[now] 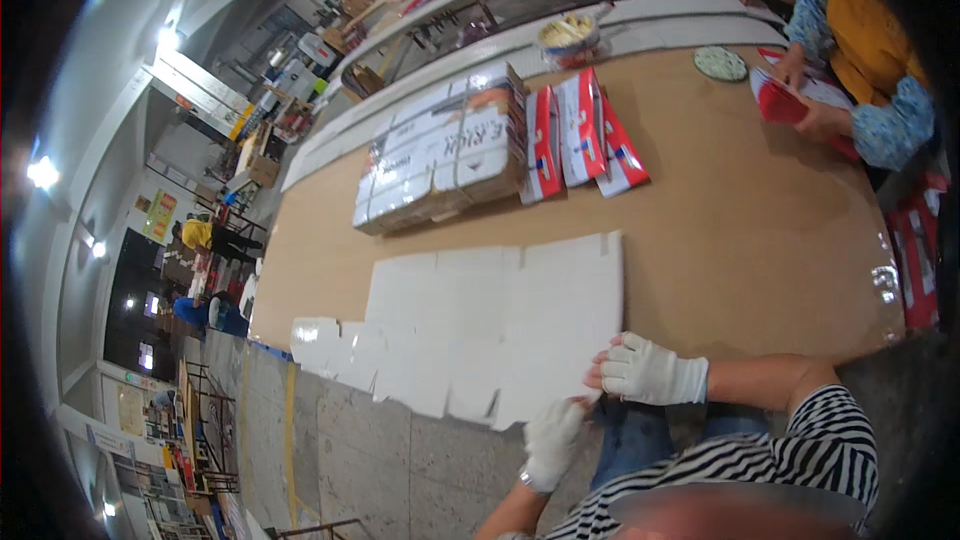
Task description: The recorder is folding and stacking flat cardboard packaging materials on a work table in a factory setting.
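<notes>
A flat white cardboard sheet [490, 310] with slits and notched flaps lies partly on the brown table and overhangs its near edge. At its near right corner, my left hand [553, 443] in a white fingerless glove is closed, fingertips at the edge. Just above it, my right hand [650, 370], gloved the same way, has its fingers bent onto the sheet's right edge. The fingertips of both hands are partly hidden, and the two hands nearly meet.
A strapped stack of printed flat cartons [440, 150] stands beyond the sheet. Beside it lie several red-and-white packages [580, 130]. Farther back are a bowl [568, 38] and a round patterned disc [720, 63]. At right, a co-worker in an orange top [870, 30] handles red-and-white packaging.
</notes>
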The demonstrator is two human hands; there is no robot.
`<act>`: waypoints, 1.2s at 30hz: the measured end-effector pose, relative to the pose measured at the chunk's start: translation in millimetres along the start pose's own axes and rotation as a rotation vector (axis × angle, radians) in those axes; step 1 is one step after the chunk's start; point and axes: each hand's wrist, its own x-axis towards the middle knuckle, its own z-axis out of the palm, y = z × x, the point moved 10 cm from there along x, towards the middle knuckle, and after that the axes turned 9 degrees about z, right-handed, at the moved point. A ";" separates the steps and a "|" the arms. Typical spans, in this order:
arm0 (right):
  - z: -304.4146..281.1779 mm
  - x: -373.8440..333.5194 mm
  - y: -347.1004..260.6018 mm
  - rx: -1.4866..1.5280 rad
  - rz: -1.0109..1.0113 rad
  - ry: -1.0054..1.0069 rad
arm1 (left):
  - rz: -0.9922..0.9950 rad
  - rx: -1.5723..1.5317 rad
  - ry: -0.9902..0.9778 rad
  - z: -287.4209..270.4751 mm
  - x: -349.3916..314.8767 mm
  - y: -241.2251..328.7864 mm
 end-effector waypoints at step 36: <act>-126.1 -374.2 67.4 -0.073 1.730 0.646 | 0.168 -0.021 -0.069 187.6 84.2 100.6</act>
